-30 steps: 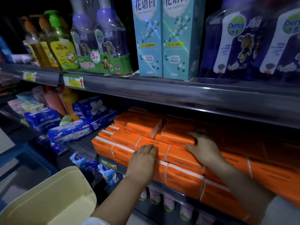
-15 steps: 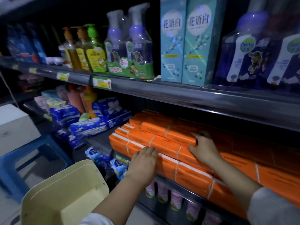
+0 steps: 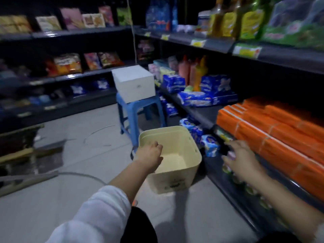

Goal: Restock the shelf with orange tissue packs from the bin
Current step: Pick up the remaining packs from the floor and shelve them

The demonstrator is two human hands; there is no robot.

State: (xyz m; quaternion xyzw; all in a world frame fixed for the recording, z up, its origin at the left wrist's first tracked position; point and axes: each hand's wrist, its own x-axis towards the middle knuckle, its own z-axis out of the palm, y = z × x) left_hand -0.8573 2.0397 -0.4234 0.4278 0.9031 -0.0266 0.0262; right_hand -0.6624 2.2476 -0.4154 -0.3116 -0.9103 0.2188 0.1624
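Here we are, looking down the aisle, and the orange tissue packs [image 3: 273, 130] sit stacked in tight rows on the middle shelf [image 3: 201, 114] at the right, several layers deep, their white bands showing along the front edge. Down on the pale floor [image 3: 87, 155] stands the cream bin [image 3: 175, 185], just beside the foot of the shelving, its bare bottom showing. The left hand [image 3: 149, 153] is right over the bin's near-left rim, white sleeve [image 3: 98, 213] trailing back along the arm, fingers curled downward at the edge. Whether they grip the rim or only hang over it, I cannot tell. The right hand [image 3: 242, 160] is out in front of the lower shelf edge, just beneath the front of the orange stack, fingers spread and loose, holding nothing that shows — it is blurred, mind you. Behind the bin, a blue stool [image 3: 138, 106] carries a white box [image 3: 135, 83] on top. Further along the same shelf lie blue packs [image 3: 194, 100], some flat, some upright, with orange bottles [image 3: 192, 71] standing behind them. Yellow price tags [image 3: 246, 50] line the rail of the shelf above — and across the aisle, dim racks of snack bags.
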